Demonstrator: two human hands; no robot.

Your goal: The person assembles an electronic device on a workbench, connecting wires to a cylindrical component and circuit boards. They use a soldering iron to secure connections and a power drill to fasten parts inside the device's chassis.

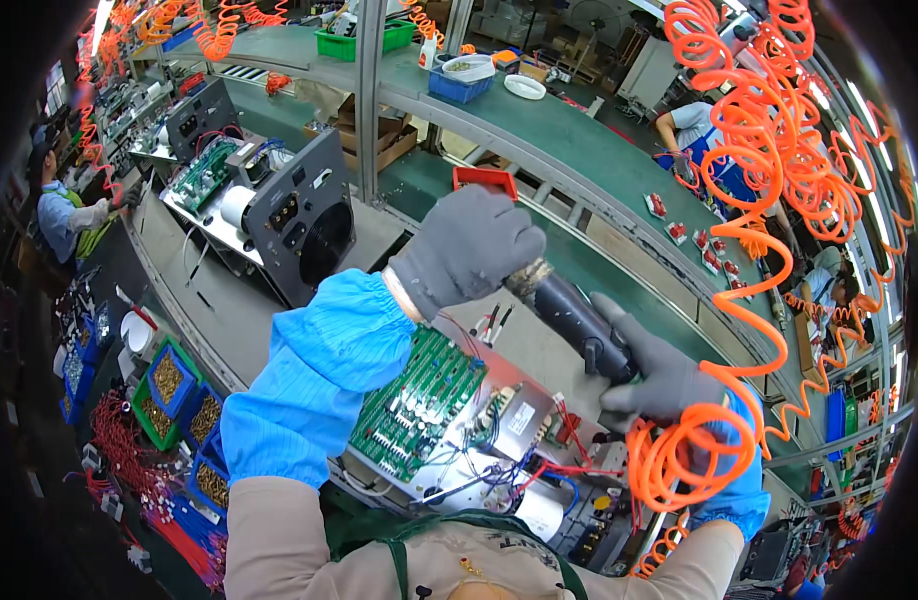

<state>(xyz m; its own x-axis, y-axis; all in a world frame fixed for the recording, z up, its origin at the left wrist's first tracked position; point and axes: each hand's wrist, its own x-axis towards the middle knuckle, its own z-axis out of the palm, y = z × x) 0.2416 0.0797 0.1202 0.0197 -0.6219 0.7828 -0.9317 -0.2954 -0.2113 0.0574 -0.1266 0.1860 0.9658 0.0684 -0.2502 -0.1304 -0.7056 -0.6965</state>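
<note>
My right hand (664, 375), in a grey glove, is wrapped round a black air screwdriver (564, 310), which is tilted over the workpiece. My left hand (464, 245), gloved too, is closed at the worn brownish tip of the tool; what its fingers pinch is hidden. Below both hands lies an open metal chassis (459, 480) with a green circuit board (419, 400), a silver box (519, 425), a white cylinder (539, 515) and red, blue and black wires. An orange coiled hose (694, 475) hangs in front of my right forearm.
Another chassis with a black panel (299, 215) stands on the line at left. Bins of brass-coloured fasteners (169, 380) and red wire bundles (124, 440) lie lower left. A red tray (484, 182) sits beyond my left hand. More orange hoses (739, 130) hang at right; co-workers sit beyond.
</note>
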